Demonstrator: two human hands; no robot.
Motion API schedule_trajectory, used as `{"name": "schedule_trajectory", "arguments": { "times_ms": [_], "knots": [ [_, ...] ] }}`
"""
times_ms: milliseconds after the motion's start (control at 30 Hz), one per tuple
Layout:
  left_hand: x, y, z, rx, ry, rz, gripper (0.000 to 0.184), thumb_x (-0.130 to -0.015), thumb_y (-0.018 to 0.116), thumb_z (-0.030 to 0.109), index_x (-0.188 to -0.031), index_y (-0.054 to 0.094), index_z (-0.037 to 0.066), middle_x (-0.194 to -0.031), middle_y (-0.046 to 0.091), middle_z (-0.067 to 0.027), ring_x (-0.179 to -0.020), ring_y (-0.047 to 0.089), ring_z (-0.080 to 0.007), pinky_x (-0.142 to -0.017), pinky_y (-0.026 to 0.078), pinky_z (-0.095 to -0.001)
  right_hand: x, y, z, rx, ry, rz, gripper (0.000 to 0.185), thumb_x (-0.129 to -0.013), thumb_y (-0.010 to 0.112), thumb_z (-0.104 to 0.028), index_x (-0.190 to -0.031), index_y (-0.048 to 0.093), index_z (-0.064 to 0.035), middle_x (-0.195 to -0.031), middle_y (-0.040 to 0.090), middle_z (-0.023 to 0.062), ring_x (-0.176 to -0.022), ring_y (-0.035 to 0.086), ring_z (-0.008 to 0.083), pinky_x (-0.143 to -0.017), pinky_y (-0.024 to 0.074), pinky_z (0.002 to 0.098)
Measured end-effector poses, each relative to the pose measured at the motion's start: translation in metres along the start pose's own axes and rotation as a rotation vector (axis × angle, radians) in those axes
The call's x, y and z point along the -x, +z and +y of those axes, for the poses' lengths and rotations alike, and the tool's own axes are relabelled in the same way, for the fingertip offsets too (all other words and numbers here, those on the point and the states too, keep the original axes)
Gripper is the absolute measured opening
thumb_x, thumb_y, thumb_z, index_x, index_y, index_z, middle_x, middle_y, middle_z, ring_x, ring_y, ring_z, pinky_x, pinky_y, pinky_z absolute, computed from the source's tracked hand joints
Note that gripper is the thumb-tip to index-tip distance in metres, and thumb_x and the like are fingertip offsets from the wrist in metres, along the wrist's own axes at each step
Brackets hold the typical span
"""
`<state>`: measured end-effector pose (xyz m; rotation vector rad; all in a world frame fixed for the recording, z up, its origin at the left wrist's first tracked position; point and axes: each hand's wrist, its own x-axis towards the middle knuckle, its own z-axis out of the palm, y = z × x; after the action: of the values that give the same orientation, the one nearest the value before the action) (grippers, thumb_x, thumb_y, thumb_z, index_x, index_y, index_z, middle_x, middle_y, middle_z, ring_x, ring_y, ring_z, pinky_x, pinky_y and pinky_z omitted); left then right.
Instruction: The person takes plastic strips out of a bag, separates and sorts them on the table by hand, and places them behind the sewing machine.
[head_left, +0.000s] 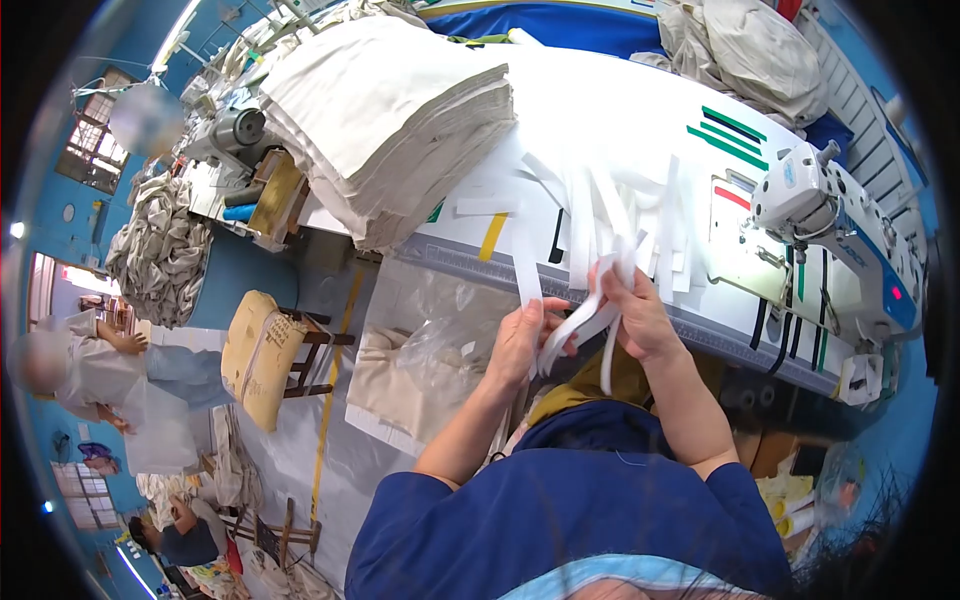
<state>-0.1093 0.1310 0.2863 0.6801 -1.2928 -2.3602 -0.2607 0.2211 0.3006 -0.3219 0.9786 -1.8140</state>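
At the table's front edge, my left hand (522, 338) is closed on the end of a white fabric strip (525, 262) that trails back onto the tabletop. A bunch of white strips (585, 325) is gripped in my right hand (642, 315), and its ends loop over toward my left fingers. One narrow end dangles below my right palm. More loose white strips (667, 235) are spread on the table just beyond my hands. Glare washes out part of them. My left fingertips are partly hidden by the strips.
A tall stack of white cloth (390, 110) stands on the table (560, 80) to the left. On the right is a white sewing machine (840, 225). A padded stool (262, 345) sits on the floor. A standing person (100, 370) and another person (190, 530) are at far left.
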Motion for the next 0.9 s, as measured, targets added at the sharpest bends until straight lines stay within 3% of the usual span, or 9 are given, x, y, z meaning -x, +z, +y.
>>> {"name": "schedule_trajectory", "arguments": {
  "times_ms": [100,200,267,333,467,600,900],
  "knots": [
    [0.001,-0.011,-0.01,-0.035,0.052,0.019,0.04,-0.098,0.039,0.03,-0.11,0.054,-0.004,-0.087,0.062,-0.0068,-0.078,0.057,-0.0108,-0.071,0.046,-0.0224,0.002,-0.002,-0.009,0.044,-0.079,-0.185,0.024,-0.091,0.053,-0.028,-0.098,0.055,-0.0046,-0.085,0.056,0.0013,-0.074,0.054,0.0101,-0.066,0.0475,0.0259],
    [0.004,-0.014,-0.013,-0.302,0.153,0.081,0.034,-0.097,0.04,0.028,-0.111,0.055,0.0,-0.086,0.062,-0.0057,-0.074,0.057,-0.0096,-0.069,0.047,-0.0227,0.008,0.019,-0.016,0.014,-0.041,-0.222,0.026,-0.092,0.051,-0.027,-0.099,0.055,-0.0029,-0.083,0.055,0.0025,-0.072,0.054,0.0115,-0.066,0.0484,0.0273],
    [0.012,-0.008,0.0,-0.177,0.096,0.089,0.03,-0.097,0.043,0.024,-0.113,0.055,0.001,-0.086,0.062,-0.0057,-0.07,0.058,-0.0103,-0.067,0.05,-0.0239,0.012,0.02,-0.01,0.089,0.01,-0.018,0.028,-0.092,0.051,-0.028,-0.102,0.054,-0.0017,-0.081,0.055,0.0037,-0.066,0.052,0.0112,-0.06,0.0466,0.0266],
    [0.015,-0.004,-0.003,-0.044,0.183,0.113,0.025,-0.097,0.042,0.018,-0.111,0.056,0.002,-0.08,0.06,-0.0027,-0.069,0.056,-0.0087,-0.064,0.049,-0.0224,0.008,0.013,0.002,-0.046,-0.035,-0.129,0.032,-0.093,0.051,-0.029,-0.106,0.053,0.0,-0.08,0.056,0.0045,-0.059,0.049,0.0104,-0.054,0.0425,0.025],
    [0.03,-0.006,0.007,-0.386,0.347,0.115,0.02,-0.094,0.043,0.008,-0.105,0.057,0.001,-0.071,0.056,-0.0018,-0.059,0.051,-0.0072,-0.056,0.045,-0.0212,0.021,0.05,0.003,0.141,-0.051,-0.235,0.032,-0.093,0.051,-0.027,-0.106,0.052,0.002,-0.077,0.057,0.0061,-0.056,0.047,0.0096,-0.051,0.0388,0.0228],
    [0.042,-0.003,0.009,-0.502,0.467,0.148,0.017,-0.091,0.046,0.004,-0.103,0.058,0.003,-0.068,0.055,-0.0026,-0.056,0.049,-0.0075,-0.053,0.042,-0.0227,0.021,0.047,0.01,0.263,-0.052,-0.359,0.029,-0.093,0.052,-0.025,-0.101,0.054,0.0022,-0.074,0.057,0.0067,-0.058,0.05,0.0099,-0.052,0.0399,0.0211],
    [0.051,-0.016,-0.014,-0.565,0.471,0.142,0.018,-0.086,0.05,0.002,-0.102,0.058,0.002,-0.068,0.059,-0.0057,-0.055,0.055,-0.0132,-0.052,0.044,-0.0261,0.013,0.034,-0.007,0.2,-0.09,-0.159,0.025,-0.093,0.051,-0.022,-0.103,0.053,0.0009,-0.078,0.057,0.0066,-0.059,0.051,0.0097,-0.049,0.0415,0.0204]
  ]
}}
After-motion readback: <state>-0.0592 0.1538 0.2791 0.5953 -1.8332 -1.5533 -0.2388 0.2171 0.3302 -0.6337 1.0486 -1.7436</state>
